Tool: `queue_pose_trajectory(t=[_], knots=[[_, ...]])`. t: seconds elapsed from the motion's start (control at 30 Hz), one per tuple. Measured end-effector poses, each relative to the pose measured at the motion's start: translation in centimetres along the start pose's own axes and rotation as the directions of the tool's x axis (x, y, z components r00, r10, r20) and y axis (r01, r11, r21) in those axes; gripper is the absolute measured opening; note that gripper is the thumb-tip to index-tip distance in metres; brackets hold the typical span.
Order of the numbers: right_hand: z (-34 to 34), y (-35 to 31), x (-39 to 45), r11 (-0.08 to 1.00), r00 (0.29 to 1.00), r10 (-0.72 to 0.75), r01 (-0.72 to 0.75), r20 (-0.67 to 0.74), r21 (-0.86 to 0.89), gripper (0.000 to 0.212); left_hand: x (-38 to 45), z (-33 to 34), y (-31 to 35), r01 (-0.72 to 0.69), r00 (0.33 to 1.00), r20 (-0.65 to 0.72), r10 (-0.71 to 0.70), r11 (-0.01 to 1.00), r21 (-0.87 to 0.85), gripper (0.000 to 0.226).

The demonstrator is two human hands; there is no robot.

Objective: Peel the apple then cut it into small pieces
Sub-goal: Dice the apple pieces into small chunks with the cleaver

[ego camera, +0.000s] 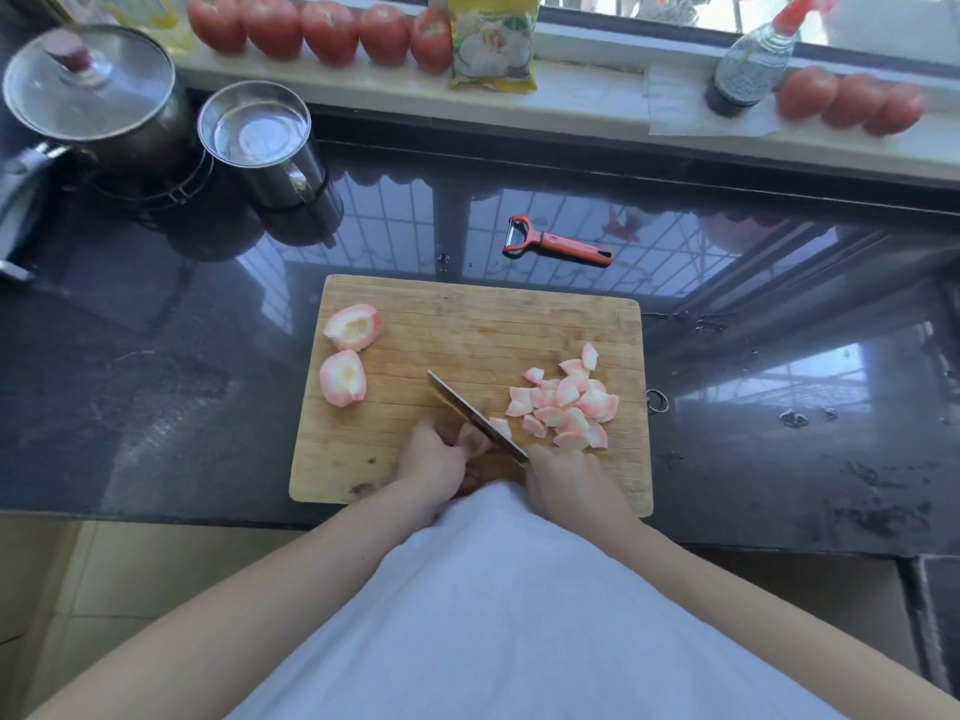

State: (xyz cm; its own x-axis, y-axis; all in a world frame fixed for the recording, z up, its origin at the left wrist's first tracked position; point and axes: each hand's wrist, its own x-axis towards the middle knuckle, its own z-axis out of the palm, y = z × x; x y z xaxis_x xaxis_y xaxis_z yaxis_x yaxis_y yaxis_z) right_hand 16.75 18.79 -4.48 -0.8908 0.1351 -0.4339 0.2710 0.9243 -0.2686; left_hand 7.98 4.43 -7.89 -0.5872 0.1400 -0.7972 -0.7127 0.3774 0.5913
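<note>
A wooden cutting board [467,324] lies in the middle of the frame on a dark, glossy countertop [156,356], and the peeled apple is spread across it in three lots. At the board's left edge sit two large peeled apple quarters [353,327] with the core scooped out, one just above the other and nearly touching. On the right side of the board is a loose heap of small cut pieces [566,402], pale with pink edges. Near the lower middle of the board the left hand [439,459] has its fingers curled down over a remaining apple chunk [475,439], pinning it to the wood. The right hand [569,483] grips the handle of a knife [472,413] — the handle itself is hidden inside the fist — and the blade runs diagonally up and to the left, its edge down against the chunk just beside the left fingertips, with one small slice [501,426] lying on the blade's right side. Above the board, apart from it on the countertop, lies a red peeler [558,244], head to the left. In the upper left of the frame stand a lidded pot [91,90] and, right of it, a steel mug [257,132] holding water. Along the windowsill [597,90] at the top runs a row of tomatoes [322,31], then a yellow packet [493,44] and a spray bottle [753,65], with more tomatoes at the far right.
</note>
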Motion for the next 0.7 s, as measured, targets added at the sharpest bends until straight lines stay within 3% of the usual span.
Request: queue_pose_trajectory(t=[0.13, 0.47, 0.7], knots=[[-0.3, 2.1, -2.3, 0.997, 0.997, 0.065, -0.067, 0.043, 0.049, 0.022, 0.3, -0.3, -0.6, -0.026, 0.999, -0.03, 0.027, 0.998, 0.057, 0.031], [-0.2, 3.0, -4.3, 0.99, 0.975, 0.142, -0.141, 0.171, -0.02, 0.018, 0.7, -0.1, -0.9, -0.051, 0.997, -0.053, 0.059, 0.989, 0.141, 0.027], [-0.4, 0.3, -1.3, 0.99, 0.972, 0.125, -0.108, 0.199, -0.095, 0.019, 0.6, 0.0, -0.7, -0.019, 0.999, -0.04, 0.022, 0.997, 0.071, 0.039]])
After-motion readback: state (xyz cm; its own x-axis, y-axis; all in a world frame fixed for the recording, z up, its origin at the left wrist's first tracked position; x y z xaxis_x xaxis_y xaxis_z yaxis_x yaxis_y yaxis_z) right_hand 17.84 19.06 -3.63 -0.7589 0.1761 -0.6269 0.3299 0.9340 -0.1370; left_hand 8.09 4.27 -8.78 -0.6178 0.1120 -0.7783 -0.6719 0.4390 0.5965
